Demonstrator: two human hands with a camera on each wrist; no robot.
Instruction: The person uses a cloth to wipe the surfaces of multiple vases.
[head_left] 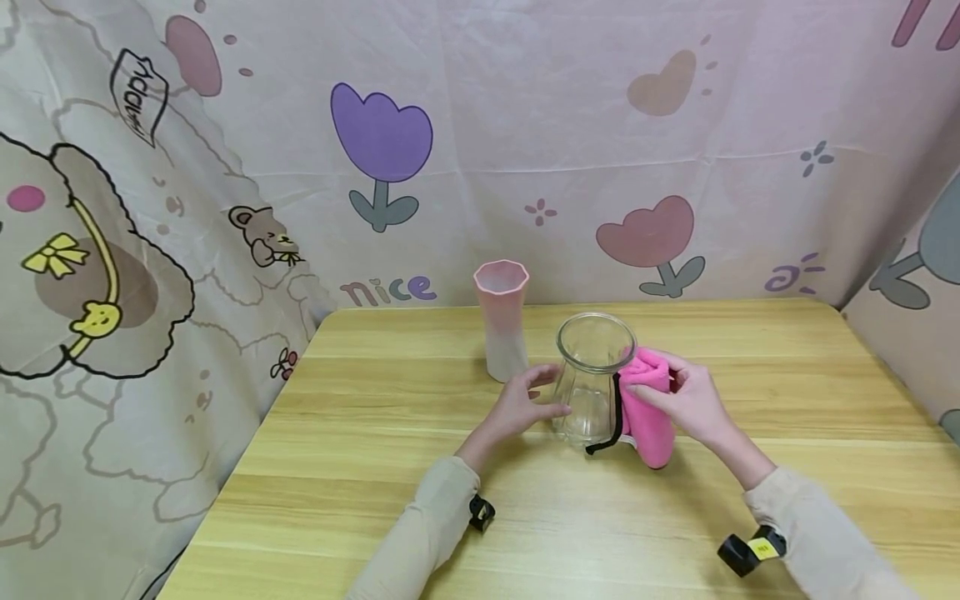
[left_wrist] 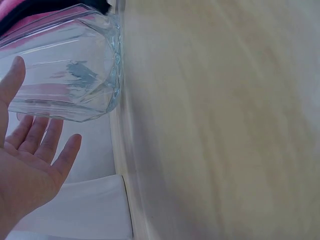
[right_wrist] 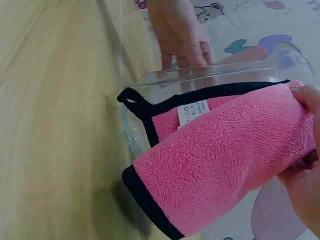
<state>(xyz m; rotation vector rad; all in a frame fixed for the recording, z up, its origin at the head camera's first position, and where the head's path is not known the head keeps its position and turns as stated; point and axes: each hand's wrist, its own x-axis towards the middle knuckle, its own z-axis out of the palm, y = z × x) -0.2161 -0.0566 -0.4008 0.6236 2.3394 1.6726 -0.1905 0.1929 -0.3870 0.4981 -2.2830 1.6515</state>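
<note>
While a printed cloth backdrop [head_left: 487,75] spans everything behind the glass vase [head_left: 588,408], w/ a purple tulip print [head_left: 382,133] to the vase's upper L, a wood-look table [head_left: 360,433] carries the vase itself, which stands upright nr the middle, approx. Beige sleeves [head_left: 420,533] come in from the near side, one each side of the glass vase. Glass vase = clear, faceted, wide rim, mouth up.

Pink vase [head_left: 504,329], tall & slim, fading to white at its base, stands upright behind & L of the glass vase, apart from it. Pink towel [head_left: 648,417], folded, black-trimmed, is held at the R side of the glass vase, its trim overlapping the vase in the head view; can't tell if the two touch.

R hand [head_left: 693,400], R of the glass vase, pinches the towel btwn thumb & fingers. L hand [head_left: 525,398] is at the L side of the glass vase: thumb & fingers wide apart, thumb to the near side, other fingers round the far side; contact unclear.

Black wrist devices [head_left: 738,554] sit nr the cuffs, on the near side of the glass vase. White label [right_wrist: 192,111] on the towel faces the glass vase side; small print illegible.
</note>
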